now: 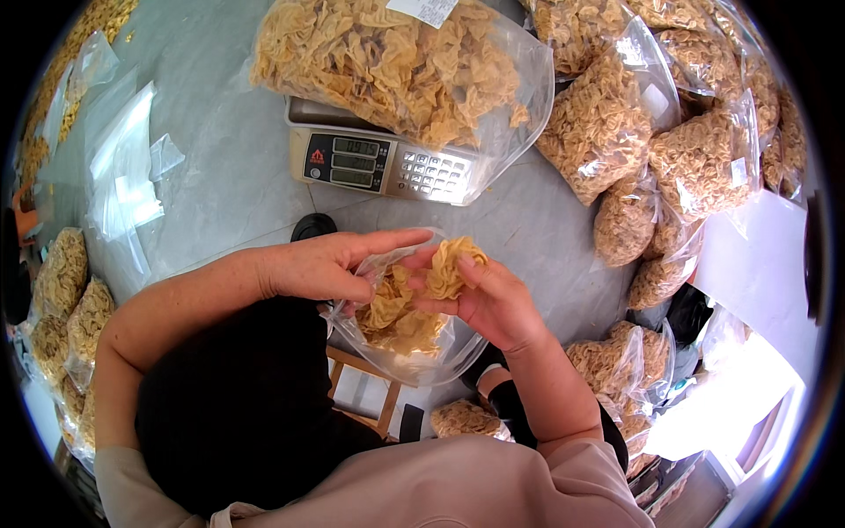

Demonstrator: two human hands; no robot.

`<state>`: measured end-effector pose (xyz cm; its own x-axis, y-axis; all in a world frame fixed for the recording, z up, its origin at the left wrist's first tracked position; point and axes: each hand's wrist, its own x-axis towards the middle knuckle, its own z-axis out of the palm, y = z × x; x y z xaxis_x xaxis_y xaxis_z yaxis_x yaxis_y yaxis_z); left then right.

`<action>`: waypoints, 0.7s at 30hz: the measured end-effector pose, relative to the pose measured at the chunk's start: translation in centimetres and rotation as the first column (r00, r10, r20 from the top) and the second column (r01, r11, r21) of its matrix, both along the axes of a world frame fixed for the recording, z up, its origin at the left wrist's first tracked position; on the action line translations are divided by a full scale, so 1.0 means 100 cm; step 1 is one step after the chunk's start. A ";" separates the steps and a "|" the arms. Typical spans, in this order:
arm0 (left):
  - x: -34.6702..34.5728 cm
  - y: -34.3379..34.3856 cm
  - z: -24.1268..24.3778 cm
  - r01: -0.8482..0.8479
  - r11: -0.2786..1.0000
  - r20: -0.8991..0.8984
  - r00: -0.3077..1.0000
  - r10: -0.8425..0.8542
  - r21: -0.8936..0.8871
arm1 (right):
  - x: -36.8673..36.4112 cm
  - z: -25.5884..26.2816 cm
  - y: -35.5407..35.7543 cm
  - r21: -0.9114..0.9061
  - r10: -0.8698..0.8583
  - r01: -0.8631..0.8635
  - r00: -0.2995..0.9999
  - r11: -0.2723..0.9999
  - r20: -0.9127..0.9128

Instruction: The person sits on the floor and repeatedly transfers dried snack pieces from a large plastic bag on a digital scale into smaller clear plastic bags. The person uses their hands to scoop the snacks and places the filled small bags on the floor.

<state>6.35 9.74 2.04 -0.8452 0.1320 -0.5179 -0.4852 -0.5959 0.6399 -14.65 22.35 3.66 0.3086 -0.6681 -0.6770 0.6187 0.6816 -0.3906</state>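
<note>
My left hand (337,264) grips the rim of a clear plastic bag (389,376) above my lap, its index finger stretched along the mouth. Curled, yellowish dried pieces (403,327), of a food I cannot name surely, lie inside the bag. Between the thumb and fingers of my right hand (488,297) is one crinkled dried piece (452,267), held over the bag's opening. Beyond my hands stands a digital weighing scale (389,165) with lit displays and a keypad. A large clear bag of dried pieces (389,66) rests on it, overhanging its front edge.
Filled bags (594,125) are heaped at the right, with more (66,310) at the far left. Flat plastic bags (125,165) lie on the grey tiled floor (218,132). A wooden stool frame (389,402) is below my hands, near another filled bag (465,419).
</note>
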 end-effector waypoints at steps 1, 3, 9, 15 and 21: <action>0.000 0.000 0.000 0.003 1.000 0.006 1.000 -0.003 0.001 | -0.001 -0.001 0.000 0.015 -0.014 0.014 1.000 1.000 -0.008; 0.000 0.001 -0.005 -0.001 1.000 -0.019 1.000 0.001 0.004 | -0.003 -0.002 0.000 0.044 -0.043 0.045 0.999 0.998 -0.028; 0.003 0.001 -0.003 -0.006 1.000 -0.019 1.000 0.007 0.019 | -0.050 0.001 -0.013 -0.207 -0.218 0.154 0.918 0.966 -0.332; 0.000 -0.003 -0.002 0.032 0.998 -0.007 0.999 -0.032 0.061 | -0.128 -0.078 -0.071 -0.215 -0.298 0.206 0.636 0.955 -0.712; 0.003 -0.008 -0.009 0.141 0.988 -0.061 0.989 -0.138 0.054 | -0.127 -0.095 -0.102 -0.192 -0.120 -0.070 0.565 0.979 -0.817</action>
